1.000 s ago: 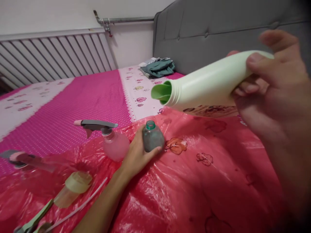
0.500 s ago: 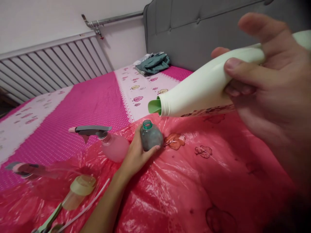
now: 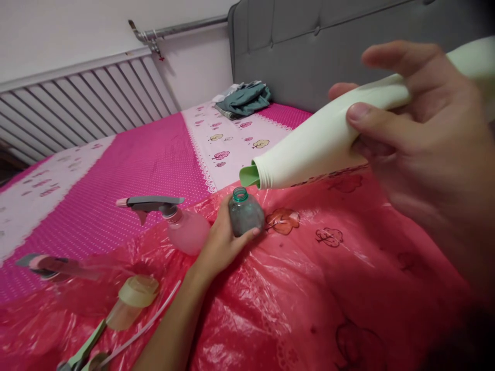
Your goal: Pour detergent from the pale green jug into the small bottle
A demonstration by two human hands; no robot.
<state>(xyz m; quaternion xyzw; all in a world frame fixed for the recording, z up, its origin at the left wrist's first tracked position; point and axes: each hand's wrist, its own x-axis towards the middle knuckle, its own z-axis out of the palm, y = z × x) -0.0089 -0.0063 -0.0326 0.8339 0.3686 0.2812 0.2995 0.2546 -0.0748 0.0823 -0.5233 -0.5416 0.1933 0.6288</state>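
My left hand (image 3: 224,239) is wrapped round a round, dark green see-through bottle (image 3: 247,216), which stands uncapped with its mouth up on the red plastic sheet (image 3: 247,309). In my right hand (image 3: 421,113) is a long white plastic bottle (image 3: 313,144), tilted with its neck down to the left. A green pouring spout (image 3: 249,175) juts from that neck, just above and slightly right of the green bottle's mouth, apart from it. No liquid shows between the two. Beside my left wrist a pink spray bottle (image 3: 187,232) with a grey trigger head stands.
At the lower left lie a second spray head (image 3: 50,265), a yellowish capped cup (image 3: 131,301), a thin white tube (image 3: 143,330) and a green-handled tool (image 3: 88,345), partly cut off. Folded clothes (image 3: 245,98) rest by the grey headboard (image 3: 290,56). A radiator (image 3: 85,103) lines the wall.
My right hand and the white bottle have come slightly down and to the left, bringing the spout closer to the green bottle's mouth. The view has shifted a little.
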